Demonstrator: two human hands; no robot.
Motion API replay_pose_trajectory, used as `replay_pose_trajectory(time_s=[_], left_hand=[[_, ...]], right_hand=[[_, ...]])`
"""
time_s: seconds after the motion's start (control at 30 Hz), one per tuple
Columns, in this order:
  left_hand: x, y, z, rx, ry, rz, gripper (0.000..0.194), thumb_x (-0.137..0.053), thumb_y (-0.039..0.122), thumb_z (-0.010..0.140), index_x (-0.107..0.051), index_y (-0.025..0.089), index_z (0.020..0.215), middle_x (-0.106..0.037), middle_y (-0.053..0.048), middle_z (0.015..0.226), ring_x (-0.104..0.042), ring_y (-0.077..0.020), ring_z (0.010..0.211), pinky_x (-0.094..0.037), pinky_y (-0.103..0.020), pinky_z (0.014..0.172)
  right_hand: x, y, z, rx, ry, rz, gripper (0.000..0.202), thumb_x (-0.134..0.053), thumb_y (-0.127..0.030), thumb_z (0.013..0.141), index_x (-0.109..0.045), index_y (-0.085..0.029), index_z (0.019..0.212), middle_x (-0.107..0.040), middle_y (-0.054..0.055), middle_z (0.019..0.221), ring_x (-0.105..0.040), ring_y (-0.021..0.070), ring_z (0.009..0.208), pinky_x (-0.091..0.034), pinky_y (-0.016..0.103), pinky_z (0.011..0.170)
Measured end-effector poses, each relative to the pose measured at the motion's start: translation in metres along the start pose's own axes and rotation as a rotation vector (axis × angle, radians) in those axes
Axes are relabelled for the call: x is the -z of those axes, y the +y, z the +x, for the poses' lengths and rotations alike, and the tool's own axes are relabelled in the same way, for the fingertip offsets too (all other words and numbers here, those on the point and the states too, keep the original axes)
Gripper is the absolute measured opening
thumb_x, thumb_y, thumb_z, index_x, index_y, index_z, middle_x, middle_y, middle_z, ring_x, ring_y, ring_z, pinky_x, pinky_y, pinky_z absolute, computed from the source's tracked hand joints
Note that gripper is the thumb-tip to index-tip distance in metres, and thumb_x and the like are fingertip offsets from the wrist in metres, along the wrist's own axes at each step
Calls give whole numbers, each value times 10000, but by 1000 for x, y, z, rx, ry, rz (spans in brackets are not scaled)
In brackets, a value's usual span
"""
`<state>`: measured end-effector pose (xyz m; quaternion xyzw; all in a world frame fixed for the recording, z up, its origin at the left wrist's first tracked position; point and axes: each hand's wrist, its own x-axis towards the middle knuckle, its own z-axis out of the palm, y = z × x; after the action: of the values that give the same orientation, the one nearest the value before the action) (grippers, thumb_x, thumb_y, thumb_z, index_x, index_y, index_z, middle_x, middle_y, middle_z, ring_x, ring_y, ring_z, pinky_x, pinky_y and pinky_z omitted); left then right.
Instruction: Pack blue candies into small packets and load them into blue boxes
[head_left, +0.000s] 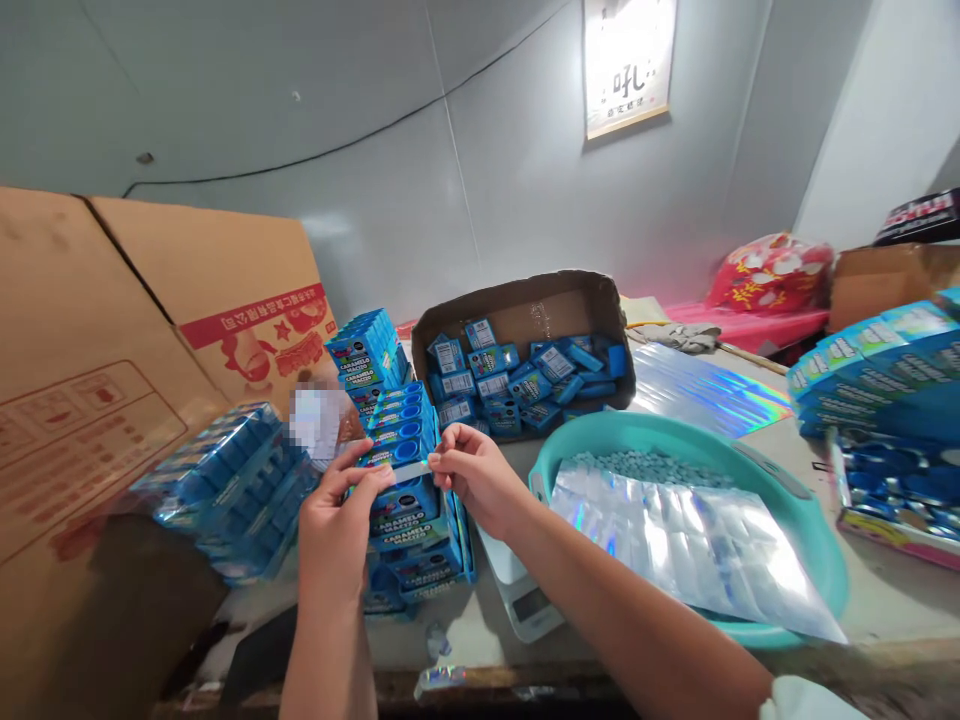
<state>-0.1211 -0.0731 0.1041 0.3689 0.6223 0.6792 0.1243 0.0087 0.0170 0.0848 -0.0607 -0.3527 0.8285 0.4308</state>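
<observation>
A narrow pale strip (411,470), perhaps tape or a sticker, stretches between my two hands above a stack of blue "Caramelo Macizo" boxes (409,530). My left hand (346,490) is closed at its left end, with the thumb over the strip and the fingers against the boxes. At the other end, my right hand (471,470) pinches the strip between thumb and fingertips. More blue boxes (366,345) are piled just behind the stack. The boxes' round blue ends show near my fingers.
On the left stand a large carton (150,310) and wrapped blue packs (232,490). Behind, an open cardboard box (517,295) holds small blue boxes. A white scale (517,600) and a teal basin (829,570) with blue candies and silver pouches (675,530) are to the right.
</observation>
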Motion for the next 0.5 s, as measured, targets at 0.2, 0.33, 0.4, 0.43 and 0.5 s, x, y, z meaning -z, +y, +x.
replay_pose_trajectory(time_s=[0.2,0.33,0.4,0.43,0.5], left_hand=[[-1,-2,1,19,5,-39,109,-793,298,651,-728,212,630,-669,-4,1242,-612,-274,1123,-478,-361,900],[-1,-2,1,19,5,-58,121,-787,299,652,-719,202,626,-672,-23,1244,-597,-295,1162,-466,-399,961],[-2,-5,-1,4,14,-34,117,-781,308,664,-728,203,655,-667,-35,1257,-594,-300,1178,-451,-422,999],[-2,-7,-2,-9,19,-20,118,-776,311,672,-729,202,670,-660,-39,1271,-594,-300,1182,-445,-430,1012],[-5,-11,-5,-44,40,0,127,-754,317,698,-712,198,681,-641,-44,1304,-582,-300,1207,-430,-435,1038]], right_hand=[[0,4,-1,12,4,57,394,-858,-182,575,-488,-183,715,-582,-58,616,-520,59,517,-362,159,505],[-2,9,-2,35,37,23,347,-821,-149,578,-496,-183,695,-586,-51,604,-507,65,515,-348,168,502],[-4,12,-3,59,62,-11,323,-801,-144,583,-498,-183,685,-587,-49,607,-502,68,514,-342,173,502],[-4,14,-3,76,74,-27,312,-794,-148,588,-498,-184,680,-586,-48,608,-501,70,514,-342,176,504],[-6,18,-5,121,101,-54,300,-791,-161,598,-500,-186,668,-575,-49,601,-501,76,520,-357,185,520]])
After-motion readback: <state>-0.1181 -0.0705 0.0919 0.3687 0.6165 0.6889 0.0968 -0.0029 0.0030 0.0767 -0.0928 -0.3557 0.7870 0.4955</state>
